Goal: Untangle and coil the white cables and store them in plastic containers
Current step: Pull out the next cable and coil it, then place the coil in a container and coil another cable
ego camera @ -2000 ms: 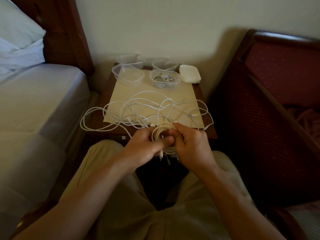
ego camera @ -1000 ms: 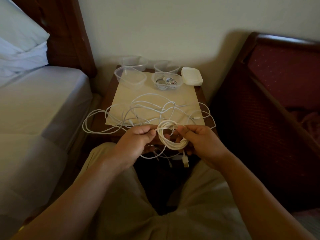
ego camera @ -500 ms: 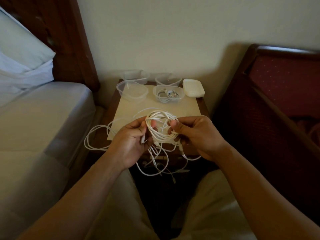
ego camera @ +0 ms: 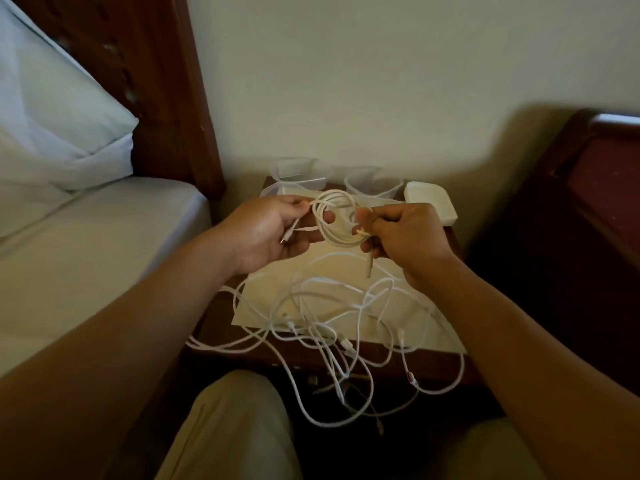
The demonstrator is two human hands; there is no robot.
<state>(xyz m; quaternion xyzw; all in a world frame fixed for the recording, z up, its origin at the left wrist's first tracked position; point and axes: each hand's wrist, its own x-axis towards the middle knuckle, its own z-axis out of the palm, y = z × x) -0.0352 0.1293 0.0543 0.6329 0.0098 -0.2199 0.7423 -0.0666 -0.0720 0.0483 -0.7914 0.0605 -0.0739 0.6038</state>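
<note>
A coiled white cable (ego camera: 337, 220) hangs in the air between my hands, above the back of the small table. My left hand (ego camera: 268, 230) pinches its left side, and a plug end pokes out below the fingers. My right hand (ego camera: 405, 237) grips its right side, with another plug end dangling beneath. A tangle of white cables (ego camera: 339, 327) lies on the cream mat (ego camera: 256, 306) and spills over the table's front edge. Clear plastic containers (ego camera: 299, 173) (ego camera: 374, 185) stand at the back; my hands hide part of the row.
A white lid (ego camera: 433, 202) lies at the table's back right corner. A bed with a white pillow (ego camera: 52, 126) and dark headboard is on the left. A dark red upholstered bed frame (ego camera: 588, 188) stands on the right. My knees are below the table edge.
Both hands lifted the coil away from the front edge and carried it up and back toward the containers. The loose tangle stayed on the mat. The camera tilted downward.
</note>
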